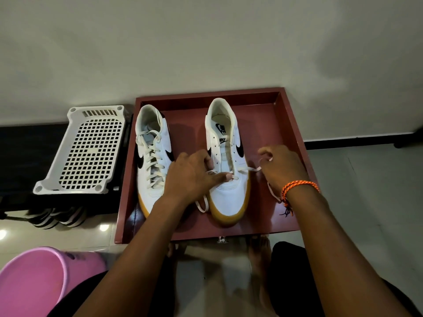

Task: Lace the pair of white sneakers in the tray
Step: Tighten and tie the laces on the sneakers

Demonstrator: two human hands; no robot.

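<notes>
Two white sneakers with black swooshes and tan soles stand in a dark red tray (290, 124). The left sneaker (152, 156) is laced up its whole front. The right sneaker (226, 161) has a white lace (246, 170) only through its lowest eyelets. My left hand (192, 175) rests on the right sneaker's left side, thumb pressing the lace at the lowest eyelets. My right hand (283, 165), with an orange cord on its wrist, pinches the lace's right end just right of the shoe. A loose lace loop (202, 205) lies by the toe.
A white perforated plastic basket (84, 149) sits upside down on a black shelf left of the tray. Striped slippers (57, 217) lie under that shelf. A pink tub (34, 280) is at the lower left. My bare feet (258, 252) are on the tiled floor below the tray.
</notes>
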